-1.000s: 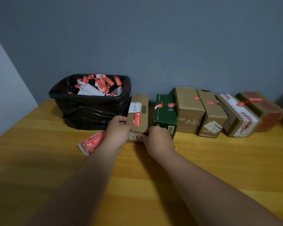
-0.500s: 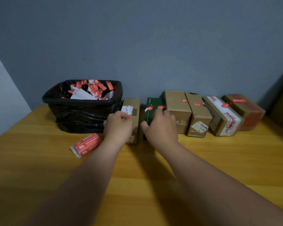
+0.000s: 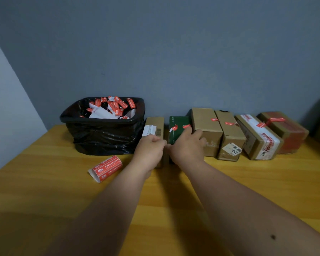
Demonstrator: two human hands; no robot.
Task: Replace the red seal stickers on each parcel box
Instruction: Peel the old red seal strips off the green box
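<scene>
Several parcel boxes stand in a row at the back of the wooden table (image 3: 44, 191). My left hand (image 3: 150, 150) lies over the front of the narrow brown box (image 3: 155, 122), fingers curled on its top, and hides that box's red seal. My right hand (image 3: 187, 146) reaches over the green box (image 3: 178, 132); its fingers curl round the box's right side beside a red seal sticker (image 3: 186, 126). A second peeling red sticker (image 3: 173, 128) sits on the same box. A roll of red seal stickers (image 3: 106, 168) lies on the table left of my left forearm.
A black-lined bin (image 3: 100, 120) of used red stickers and backing paper stands at the back left. Right of the green box stand two brown boxes (image 3: 205, 122) (image 3: 229, 133), a white-taped box (image 3: 257, 137) and a reddish box (image 3: 284, 132), each with a red seal.
My right hand left the narrow brown box's front and moved right onto the green box. My left hand slid up over the brown box's red seal.
</scene>
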